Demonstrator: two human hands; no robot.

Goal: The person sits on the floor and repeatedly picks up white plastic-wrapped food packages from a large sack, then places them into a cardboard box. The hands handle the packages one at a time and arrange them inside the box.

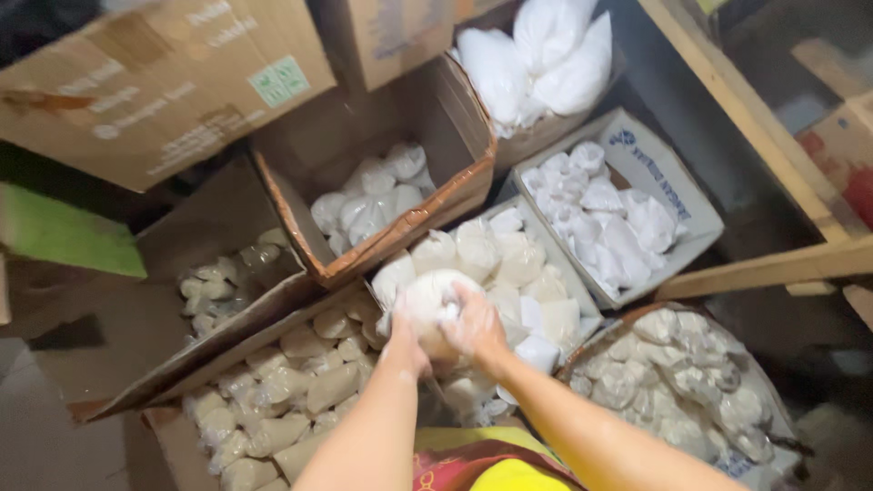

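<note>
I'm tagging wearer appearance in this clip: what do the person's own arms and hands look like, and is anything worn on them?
Both forearms are bare to the frame edge: no sleeves, gloves, watch or rings visible on the left hand or right hand. Fine detail is blurred. Below the arms shows a bright yellow garment with a red patterned part.

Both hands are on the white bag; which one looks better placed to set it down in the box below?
Probably the right hand: it grips the top of the white bag, while the left hand only supports it.

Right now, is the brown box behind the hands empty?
No, the brown cardboard box holds several small white plastic bags at its bottom, beyond both hands.
</note>
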